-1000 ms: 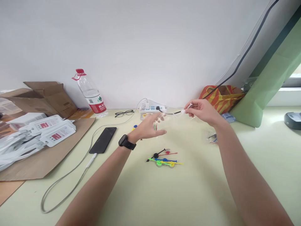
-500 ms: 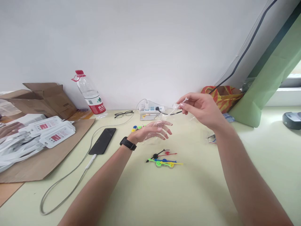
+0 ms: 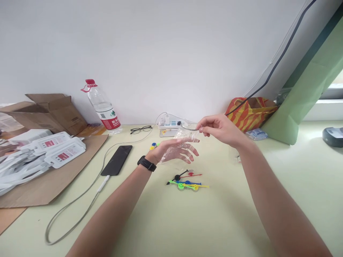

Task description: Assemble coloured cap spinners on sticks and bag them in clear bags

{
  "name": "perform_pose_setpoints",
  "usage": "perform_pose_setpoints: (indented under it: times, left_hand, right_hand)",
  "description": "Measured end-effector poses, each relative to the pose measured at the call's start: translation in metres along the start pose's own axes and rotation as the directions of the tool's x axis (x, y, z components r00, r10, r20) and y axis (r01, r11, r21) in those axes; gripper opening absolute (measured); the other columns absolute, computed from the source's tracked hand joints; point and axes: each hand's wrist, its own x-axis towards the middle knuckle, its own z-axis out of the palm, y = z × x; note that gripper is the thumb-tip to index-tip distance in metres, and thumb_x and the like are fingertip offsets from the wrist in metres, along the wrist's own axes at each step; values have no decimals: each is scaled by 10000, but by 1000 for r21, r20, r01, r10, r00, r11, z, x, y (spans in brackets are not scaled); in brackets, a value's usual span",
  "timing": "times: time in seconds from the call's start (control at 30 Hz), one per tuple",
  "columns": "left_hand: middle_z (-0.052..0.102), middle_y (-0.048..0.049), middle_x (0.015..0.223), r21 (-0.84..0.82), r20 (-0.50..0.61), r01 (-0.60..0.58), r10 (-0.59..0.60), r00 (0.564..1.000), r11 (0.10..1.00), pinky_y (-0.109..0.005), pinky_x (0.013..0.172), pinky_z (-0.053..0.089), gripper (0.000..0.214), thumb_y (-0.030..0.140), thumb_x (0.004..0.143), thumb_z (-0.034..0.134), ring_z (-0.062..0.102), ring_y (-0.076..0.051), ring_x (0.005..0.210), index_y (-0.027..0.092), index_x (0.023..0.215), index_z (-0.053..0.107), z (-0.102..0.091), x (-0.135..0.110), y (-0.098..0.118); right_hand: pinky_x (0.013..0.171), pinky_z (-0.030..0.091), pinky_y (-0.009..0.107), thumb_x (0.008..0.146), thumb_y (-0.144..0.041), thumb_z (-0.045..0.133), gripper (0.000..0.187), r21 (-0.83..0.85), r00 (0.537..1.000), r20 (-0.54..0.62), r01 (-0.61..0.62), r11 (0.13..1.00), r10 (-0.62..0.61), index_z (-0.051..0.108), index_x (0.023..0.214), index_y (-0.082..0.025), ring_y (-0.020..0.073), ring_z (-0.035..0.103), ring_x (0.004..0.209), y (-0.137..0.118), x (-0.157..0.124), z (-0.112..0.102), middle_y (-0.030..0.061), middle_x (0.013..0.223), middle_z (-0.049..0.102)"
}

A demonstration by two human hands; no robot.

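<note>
My left hand [image 3: 175, 150], with a black watch at the wrist, holds a crinkled clear plastic bag [image 3: 171, 153] at its thumb; the other fingers are stretched out to the right. My right hand [image 3: 214, 128] is closed in a pinch by the bag's upper right edge. What sits between its fingertips is too small and pale to make out. Below the hands, on the table, lie plastic spinner arrows: a black one [image 3: 177, 177], a red one [image 3: 190, 174], a blue one [image 3: 197, 184], a green one [image 3: 181, 186] and a yellow one [image 3: 202, 186].
A black phone [image 3: 117, 160] on a charging cable lies left. Glasses [image 3: 141, 130], a power strip [image 3: 171, 123] and a water bottle [image 3: 105, 110] stand along the wall. White straps [image 3: 56, 150] rest on cardboard at far left; a red-yellow bag [image 3: 249, 110] is back right.
My right hand has moved left and slightly down towards the plastic bag. The white arrow-like piece in its fingers no longer shows clearly. My left hand has barely shifted.
</note>
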Motion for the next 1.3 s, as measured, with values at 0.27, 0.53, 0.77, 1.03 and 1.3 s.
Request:
perform_pose_setpoints:
  times: [0.27,0.53,0.77,1.03,1.3]
  left_hand:
    - [645,-212,1274,10,4,31,-31,1000,999,-514,975,468,648,539,951,523,657,-329,1061,188,1496,496,3,0,1]
    - [647,-198,1247,6,-17,12,-12,1000,1000,-496,967,479,602,529,949,547,663,-315,1031,202,1454,534,7,1,3]
    - [656,-193,1232,-3,-60,18,-18,998,1000,-495,948,495,573,508,955,562,670,-307,1024,200,1438,547,6,4,1]
    - [698,-165,1170,-30,-417,53,-61,907,998,-464,890,551,564,528,918,655,700,-279,937,189,1364,587,-3,8,-4]
    - [698,-165,1216,-116,-517,-33,-32,855,993,-375,795,566,524,464,885,713,718,-264,937,184,1313,597,-6,8,-2]
  right_hand:
    - [576,414,282,867,-299,639,188,-152,999,-42,-5,988,-1,771,924,-178,164,562,673,1,-1,-2,39,745,672]
    - [659,461,316,872,-278,629,198,-301,994,-90,36,953,-66,771,993,-212,186,588,692,5,1,0,33,767,702]
    - [679,462,306,888,-287,626,169,-341,994,-79,48,939,-79,750,985,-225,176,612,709,5,3,6,42,922,742]
    - [605,398,285,833,-234,625,59,-564,985,-107,-169,808,132,661,798,-203,182,604,697,17,0,0,47,840,716]
    - [619,431,248,790,-293,732,221,-450,687,659,32,893,307,731,998,-218,182,641,802,24,3,64,43,1007,712]
